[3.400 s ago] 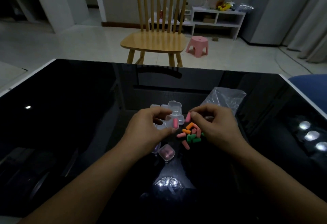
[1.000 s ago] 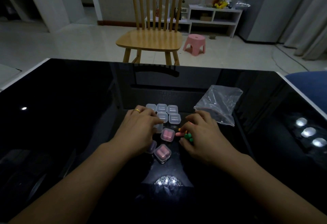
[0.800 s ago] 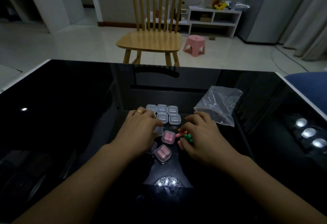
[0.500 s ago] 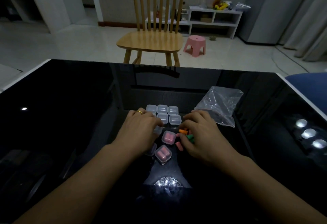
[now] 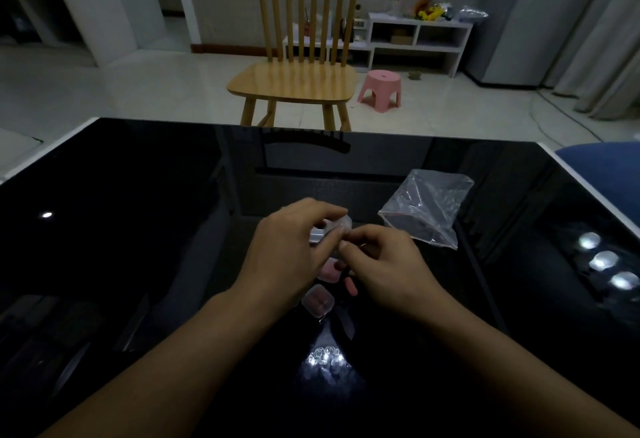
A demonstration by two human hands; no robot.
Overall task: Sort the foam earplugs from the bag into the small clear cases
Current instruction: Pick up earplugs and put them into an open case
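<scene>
While the glare of a ceiling lamp sits nearest on the glossy black table [image 5: 138, 229], the action is just beyond it: a closed clear case [image 5: 317, 300] with pink earplugs inside lies on the glass, a second filled case [image 5: 329, 269] peeks out behind it, and one loose pink earplug [image 5: 350, 286] rests beside the right wrist.

Now the change! Half a second ago both hands were low over the pile and the row of cases; the left hand [image 5: 287, 257] has since lifted an empty case [image 5: 329, 231] off the table, thumb and curled fingers pinching it from both sides. The right hand [image 5: 384, 264] has come up to meet it, fingertips bunched together at the case's edge (whether they hold an earplug I cannot tell, the light is too dim). My read: another case is being opened or loaded, so the sort is partway along with at least two cases filled.

The cases are small, rounded squares of hard frosted plastic; the earplugs are soft stubby foam cylinders. The rest of the pile and the spare cases are hidden under the hands.

Further back, right, the clear bag [image 5: 427, 207] lies crumpled and crinkly, looking nearly empty. Beyond the table stand a slatted wooden chair [image 5: 294, 84] and a pink stool [image 5: 380, 89].
</scene>
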